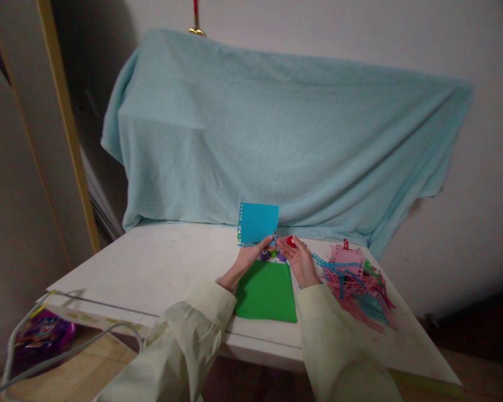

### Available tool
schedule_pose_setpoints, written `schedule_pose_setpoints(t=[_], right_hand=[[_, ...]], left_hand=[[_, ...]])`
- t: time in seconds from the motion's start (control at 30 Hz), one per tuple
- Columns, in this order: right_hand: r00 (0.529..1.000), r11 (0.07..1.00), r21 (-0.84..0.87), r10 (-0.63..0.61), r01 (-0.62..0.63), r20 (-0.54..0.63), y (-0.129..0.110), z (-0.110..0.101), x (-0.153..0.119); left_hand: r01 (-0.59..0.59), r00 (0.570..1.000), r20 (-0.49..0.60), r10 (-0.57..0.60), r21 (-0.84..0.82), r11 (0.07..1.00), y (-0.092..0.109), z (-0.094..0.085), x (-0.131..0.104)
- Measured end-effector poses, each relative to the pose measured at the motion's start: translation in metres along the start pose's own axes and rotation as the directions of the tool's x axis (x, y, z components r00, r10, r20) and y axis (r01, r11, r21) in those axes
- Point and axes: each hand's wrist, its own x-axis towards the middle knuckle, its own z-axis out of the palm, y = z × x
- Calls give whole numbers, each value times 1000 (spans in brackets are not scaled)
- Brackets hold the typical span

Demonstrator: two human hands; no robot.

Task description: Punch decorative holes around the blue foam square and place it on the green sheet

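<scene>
A blue sheet (259, 223) stands tilted up above the table, its left edge notched with a row of small punched shapes. My left hand (251, 255) grips its lower right corner, thumb on the near side. Between the curled fingers and thumb of my right hand (299, 259) is a small red paper punch (291, 242) with a white spot, close to the sheet's corner. Just below the hands lie more small punches, a purple one (264, 254) and a green one (273, 254), partly hidden. Nearer to me is a green sheet stack (266, 293), flat on the table.
A heap of pink strips (356, 293) with blue punched strips (339, 268) lies on the table's right side. The white table (151, 268) backs onto a light blue cloth (276, 134). A pale cable (79, 357) loops past the front left edge, near a purple bag (46, 335).
</scene>
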Motion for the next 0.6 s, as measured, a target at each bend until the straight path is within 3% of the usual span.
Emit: schedule_pose_setpoints(t=[0.17,0.4,0.6], right_hand=[[1000,1000,20,8,-8,23,0,-2,1],[999,1000,15,2,-2,43,5,-7,7],[998,1000,3,-2,2,55,6,-7,7]], left_hand=[[21,1000,19,-21,15,1000,2,-2,0],[-69,998,3,69,6,998,-5,-5,5],[-43,999,2,43,-15,999,-5,-5,6]])
